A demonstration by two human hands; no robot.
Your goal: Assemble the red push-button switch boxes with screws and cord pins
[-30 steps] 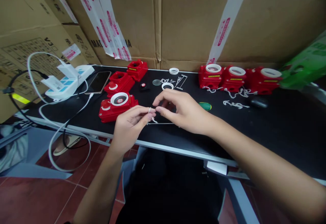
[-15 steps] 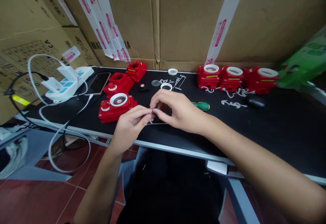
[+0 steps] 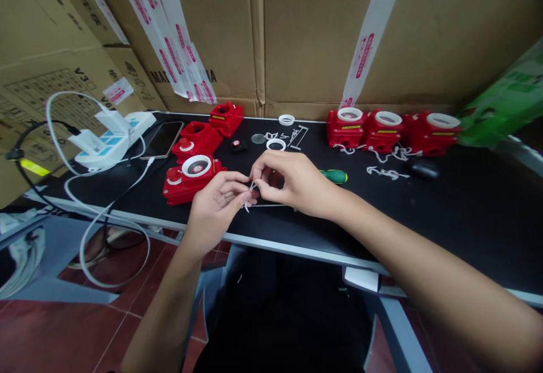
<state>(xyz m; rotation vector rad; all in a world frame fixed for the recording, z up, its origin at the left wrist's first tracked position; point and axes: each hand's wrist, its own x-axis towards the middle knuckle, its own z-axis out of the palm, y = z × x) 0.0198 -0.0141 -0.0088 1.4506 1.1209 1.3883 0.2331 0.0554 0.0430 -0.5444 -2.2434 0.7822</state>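
- White cord [image 3: 247, 207], a thin piece, is held over the counter [image 3: 424, 231] just right of the near red box [image 3: 182, 193].
- The left hand [image 3: 216, 206] grips it between thumb and fingers, beside that box; the right hand [image 3: 292, 183], farther right of it, pinches the same piece. Whether a knot is made is too small to tell.
- The near red box has a white ring [image 3: 196, 174] seated around its round opening, so that part looks done; no cord shows on it.
- Behind it, the two ringless red boxes [image 3: 207, 142] have bare dark openings, seemingly left to be fitted.
- Behind and right of it lie loose white rings [image 3: 286, 124] and a clear disc [image 3: 257, 139].
- Well to its right, three corded red boxes [image 3: 345, 137] carry rings with cords at their bases, and look furthest along.
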